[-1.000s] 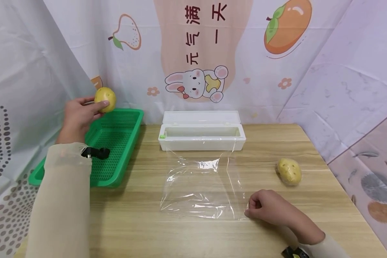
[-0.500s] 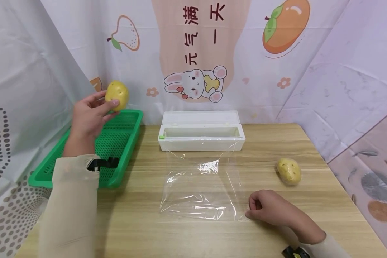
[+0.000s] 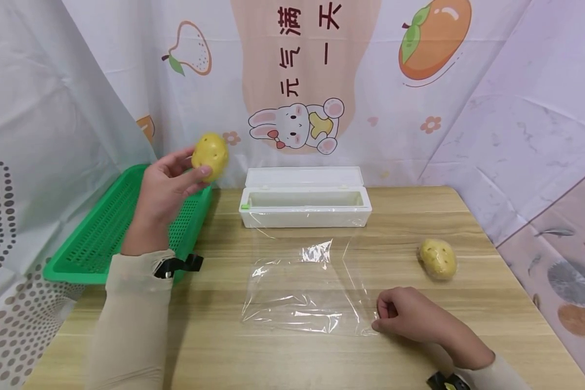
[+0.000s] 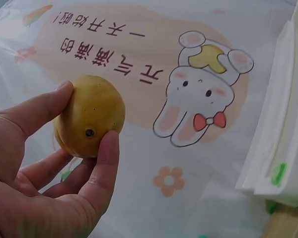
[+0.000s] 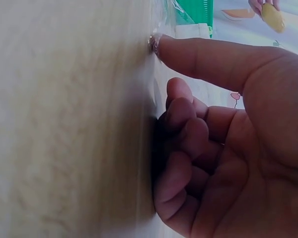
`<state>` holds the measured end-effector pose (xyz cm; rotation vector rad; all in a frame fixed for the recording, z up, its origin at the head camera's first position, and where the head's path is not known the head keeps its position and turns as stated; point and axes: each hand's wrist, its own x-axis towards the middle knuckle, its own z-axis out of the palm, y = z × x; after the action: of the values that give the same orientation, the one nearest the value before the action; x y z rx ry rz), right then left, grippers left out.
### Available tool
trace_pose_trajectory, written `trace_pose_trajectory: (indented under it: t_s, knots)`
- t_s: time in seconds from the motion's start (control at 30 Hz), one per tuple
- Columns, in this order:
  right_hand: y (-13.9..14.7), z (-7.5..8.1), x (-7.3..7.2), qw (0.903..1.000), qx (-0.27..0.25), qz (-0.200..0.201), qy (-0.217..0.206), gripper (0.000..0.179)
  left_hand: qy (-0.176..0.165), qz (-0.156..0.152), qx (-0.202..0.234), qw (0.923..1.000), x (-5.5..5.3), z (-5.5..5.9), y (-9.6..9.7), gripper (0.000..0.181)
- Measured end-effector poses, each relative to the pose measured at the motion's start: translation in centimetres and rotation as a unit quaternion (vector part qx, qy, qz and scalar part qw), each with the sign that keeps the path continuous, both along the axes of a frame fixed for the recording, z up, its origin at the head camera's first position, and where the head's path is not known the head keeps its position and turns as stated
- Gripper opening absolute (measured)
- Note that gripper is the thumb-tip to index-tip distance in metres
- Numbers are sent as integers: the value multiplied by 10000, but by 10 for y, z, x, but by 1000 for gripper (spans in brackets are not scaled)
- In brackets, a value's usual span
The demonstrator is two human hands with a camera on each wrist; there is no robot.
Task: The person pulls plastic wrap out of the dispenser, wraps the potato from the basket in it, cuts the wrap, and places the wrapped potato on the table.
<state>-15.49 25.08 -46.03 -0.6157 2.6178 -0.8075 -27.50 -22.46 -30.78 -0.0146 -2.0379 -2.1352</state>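
Note:
My left hand [image 3: 163, 187] grips a bare yellow potato [image 3: 210, 157] in the air above the basket's right side. The left wrist view shows thumb and fingers round that potato [image 4: 92, 116]. A sheet of clear cling film [image 3: 297, 292] runs from the white dispenser box [image 3: 306, 218] toward the front of the table. At the sheet's front right corner, my right hand [image 3: 411, 317] holds the film, fingers curled. In the right wrist view its thumb [image 5: 203, 59] presses at the film's edge, close to the tabletop. A second potato [image 3: 437, 260], wrapped in film, lies beyond the right hand.
A green perforated basket [image 3: 102, 233] stands at the left, partly behind the left arm. The dispenser's lid [image 3: 304, 177] is raised against the printed curtain [image 3: 185, 108]. The wooden table [image 3: 283, 363] ends near a side curtain at the right.
My left hand has carried the potato rightward from over the basket's back, rising a little and then sinking. The right hand has stayed almost still at the film's corner.

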Motion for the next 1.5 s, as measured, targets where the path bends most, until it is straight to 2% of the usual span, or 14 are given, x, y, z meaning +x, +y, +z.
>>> trace_pose_trajectory:
  t_s: [0.13,0.23,0.37,0.6,0.73,0.83,0.97,1.2,1.33,1.5]
  knots:
    - [-1,0,0,10000,21,-28,-8,32,-73,-77,-362,9993,2,-14,11,64]
    - [-1,0,0,10000,34,-45,-6,32,-11,-283,-322,9991,4,-26,19,64]
    - [-2,0,0,10000,39,-43,15,32,58,-609,-53,9981,5,-41,28,62]
    - [-2,0,0,10000,60,-58,32,32,-186,-882,-416,9951,5,-62,43,60]
    - [-2,-1,0,10000,64,-65,32,32,-249,-1184,-534,9912,5,-74,55,60]
    - [-2,-1,0,10000,44,-40,19,32,-275,-1454,-610,9871,5,-83,65,60]
    - [-1,-2,-1,10000,25,22,23,31,-322,-1766,-938,9793,7,-95,76,58]
    - [2,-4,0,9998,-13,-41,176,30,-248,-2252,-1501,9624,10,-111,98,54]
    - [1,-8,3,9990,-242,-252,287,31,-566,-2471,-1597,9541,10,-127,107,56]
    - [1,-13,7,9968,-599,-481,221,34,-887,-2664,-1529,9475,11,-139,113,58]
